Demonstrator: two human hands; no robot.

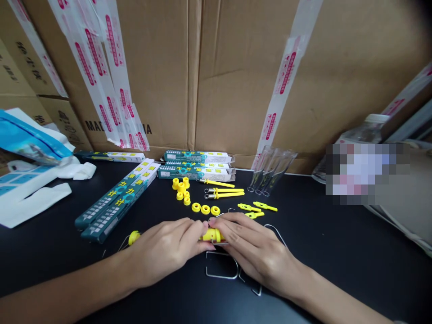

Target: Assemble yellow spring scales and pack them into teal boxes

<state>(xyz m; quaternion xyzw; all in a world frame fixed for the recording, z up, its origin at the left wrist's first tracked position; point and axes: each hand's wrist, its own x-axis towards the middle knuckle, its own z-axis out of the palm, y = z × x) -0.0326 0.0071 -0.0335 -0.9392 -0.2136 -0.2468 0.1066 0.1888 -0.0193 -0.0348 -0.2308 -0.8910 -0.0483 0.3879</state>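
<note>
My left hand (168, 243) is wrapped round the body of a spring scale (211, 234). Its yellow collar shows between my two hands, and a yellow end cap (134, 237) with a thin wire hook sticks out past my left wrist. At the collar, my right hand (256, 245) is closed with its fingertips on the yellow part and a metal wire piece. Most of the scale's body is hidden by my fingers. Bent wire handles (222, 277) lie on the table under and beside my right hand.
Beyond my hands lie yellow caps (181, 186), yellow rings (205, 209), yellow rods with springs (226, 193), flat yellow pieces (249, 207) and clear tubes (270, 173). Printed boxes (118, 200) lie left, more boxes (197, 173) behind. A plastic bottle (357, 135) stands right; cardboard (236, 90) walls the back.
</note>
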